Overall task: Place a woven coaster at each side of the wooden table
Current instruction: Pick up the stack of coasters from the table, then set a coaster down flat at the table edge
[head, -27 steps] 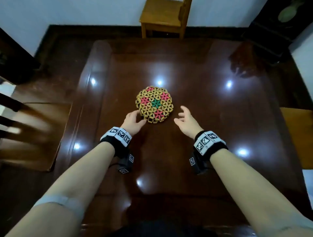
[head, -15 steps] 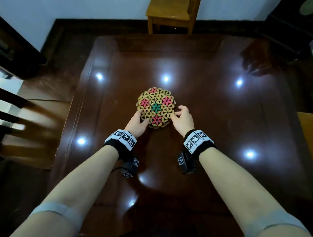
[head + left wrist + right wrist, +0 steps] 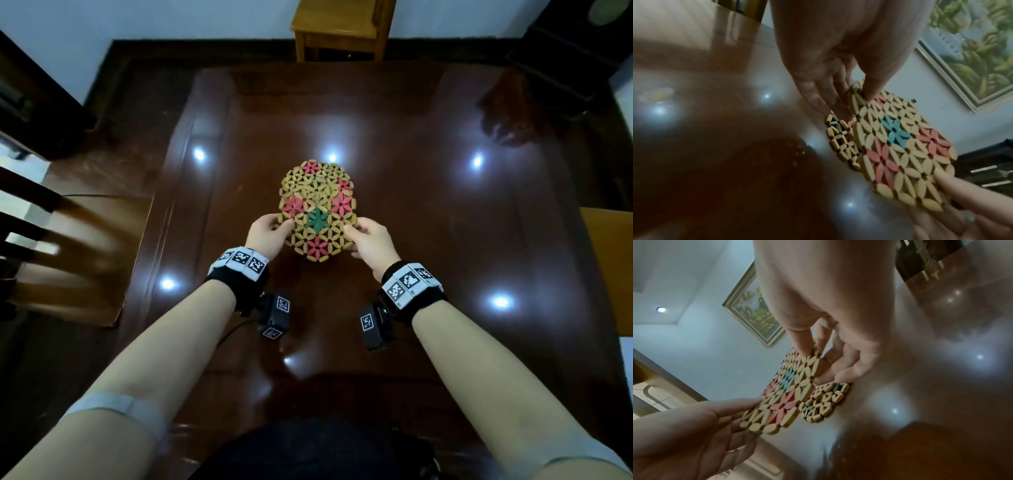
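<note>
A stack of round woven coasters (image 3: 313,178) with pink and green flowers lies in the middle of the dark glossy wooden table (image 3: 445,246). The top coaster (image 3: 320,228) is raised and shifted toward me, overlapping the stack's near part. My left hand (image 3: 282,226) pinches its left edge and my right hand (image 3: 351,233) pinches its right edge. In the left wrist view the thumb (image 3: 869,87) lies on the top coaster (image 3: 900,146), with the fingers under it above the stack (image 3: 840,142). The right wrist view shows the same grip on the top coaster (image 3: 789,391) above the stack (image 3: 824,402).
A light wooden chair (image 3: 342,31) stands at the table's far side. A dark chair (image 3: 68,240) is at the left and another light seat (image 3: 609,267) at the right. A dark cabinet (image 3: 565,51) fills the far right corner.
Both hands closed in on the coaster stack, pinched the top coaster at its two sides, and lifted it toward me off the rest.
</note>
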Demonstrator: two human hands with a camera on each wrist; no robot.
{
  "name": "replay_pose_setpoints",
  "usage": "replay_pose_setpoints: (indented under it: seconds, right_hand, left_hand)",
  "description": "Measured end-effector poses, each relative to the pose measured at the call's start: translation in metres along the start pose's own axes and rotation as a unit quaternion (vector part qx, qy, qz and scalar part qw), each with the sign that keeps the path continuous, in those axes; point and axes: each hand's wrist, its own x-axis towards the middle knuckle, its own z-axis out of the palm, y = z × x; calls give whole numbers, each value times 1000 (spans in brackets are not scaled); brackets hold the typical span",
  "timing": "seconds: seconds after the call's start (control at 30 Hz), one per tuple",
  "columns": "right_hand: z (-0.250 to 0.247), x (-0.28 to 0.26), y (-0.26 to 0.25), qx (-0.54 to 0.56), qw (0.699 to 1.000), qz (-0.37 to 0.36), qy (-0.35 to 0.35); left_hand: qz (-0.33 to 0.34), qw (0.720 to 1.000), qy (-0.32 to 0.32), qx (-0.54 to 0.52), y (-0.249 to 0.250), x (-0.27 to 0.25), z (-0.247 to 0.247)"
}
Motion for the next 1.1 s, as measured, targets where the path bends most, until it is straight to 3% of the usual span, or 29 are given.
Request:
replay_pose_setpoints:
  seconds: [0.23, 0.37, 0.63, 0.8, 0.87, 0.97, 1.03, 1.1]
  right_hand:
    - [-4, -89, 47, -10, 999, 14, 28]
    - [11, -138, 78, -18, 998, 55, 15]
    - [40, -218, 129, -71, 988, 137, 14]
    - [41, -231, 142, -126, 970, 200, -63]
    - [33, -232, 145, -166, 966, 180, -84]
    - [14, -226, 145, -245, 965, 88, -30]
    - [5, -221, 146, -278, 960, 29, -4]
    - [2, -214, 150, -323, 946, -26, -25]
  left_hand:
    - [30, 996, -86, -3, -36, -70, -1]
    - [-1, 992, -121, -47, -59, -111, 3]
    - [51, 991, -123, 27, -102, -162, 17]
    - [62, 980, -175, 76, -111, -178, 29]
    - [81, 975, -152, 143, -114, -182, 32]
    - [131, 951, -125, 252, -119, -190, 34]
    - [156, 922, -150, 319, -125, -196, 39]
    - [171, 892, -182, 376, -131, -203, 47]
